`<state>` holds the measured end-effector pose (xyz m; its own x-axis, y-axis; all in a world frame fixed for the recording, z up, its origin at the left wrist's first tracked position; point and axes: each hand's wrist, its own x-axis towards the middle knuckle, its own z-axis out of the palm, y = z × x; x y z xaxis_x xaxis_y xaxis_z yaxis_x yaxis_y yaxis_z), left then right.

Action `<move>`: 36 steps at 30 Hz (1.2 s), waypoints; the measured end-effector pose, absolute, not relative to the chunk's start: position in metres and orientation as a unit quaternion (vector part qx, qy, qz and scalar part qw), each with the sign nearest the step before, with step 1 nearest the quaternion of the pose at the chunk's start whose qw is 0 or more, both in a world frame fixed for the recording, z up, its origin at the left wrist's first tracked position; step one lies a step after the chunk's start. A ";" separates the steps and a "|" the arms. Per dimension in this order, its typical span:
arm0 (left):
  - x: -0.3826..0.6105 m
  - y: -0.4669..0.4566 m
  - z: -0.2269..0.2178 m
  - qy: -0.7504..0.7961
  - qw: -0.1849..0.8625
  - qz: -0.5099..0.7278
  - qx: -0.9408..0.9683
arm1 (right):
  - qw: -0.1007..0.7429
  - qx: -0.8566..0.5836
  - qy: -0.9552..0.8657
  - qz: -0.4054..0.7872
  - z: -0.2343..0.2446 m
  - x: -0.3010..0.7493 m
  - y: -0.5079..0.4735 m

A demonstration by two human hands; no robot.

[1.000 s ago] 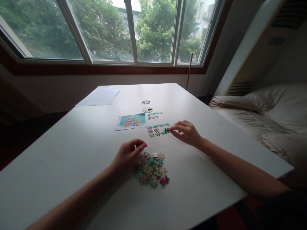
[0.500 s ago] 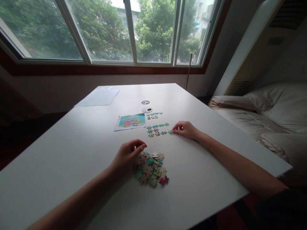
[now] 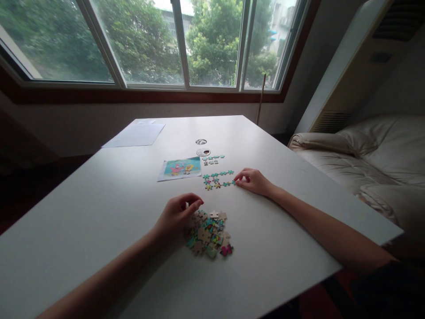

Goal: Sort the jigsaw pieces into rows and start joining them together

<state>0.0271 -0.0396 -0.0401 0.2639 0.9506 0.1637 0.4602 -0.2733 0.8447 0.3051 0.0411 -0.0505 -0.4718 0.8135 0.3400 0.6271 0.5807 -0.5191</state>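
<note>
A heap of loose puzzle pieces [image 3: 209, 233] lies on the white table [image 3: 116, 208] in front of me. My left hand [image 3: 175, 217] rests curled at the heap's left edge, thumb and forefinger pinched together; what they hold is hidden. Further back, short rows of teal pieces [image 3: 217, 179] are laid out. My right hand [image 3: 253, 180] lies low on the table at the right end of those rows, fingertips pressed on the last teal piece [image 3: 233, 182]. A colourful reference picture [image 3: 180, 168] lies left of the rows.
A small round lid [image 3: 203, 152] and another small row of pieces [image 3: 213, 158] sit behind the rows. A sheet of paper [image 3: 135, 134] lies at the far left. Windows run along the back wall; a cream sofa [image 3: 358, 155] stands to the right of the table.
My right hand has lowered onto the table, set its teal piece at the right end of the row and slid slightly left. My left hand has stayed by the heap.
</note>
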 end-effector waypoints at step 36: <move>0.029 -0.040 -0.044 0.492 0.340 0.357 0.717 | 0.056 -0.151 -0.930 0.332 -0.007 0.262 -0.046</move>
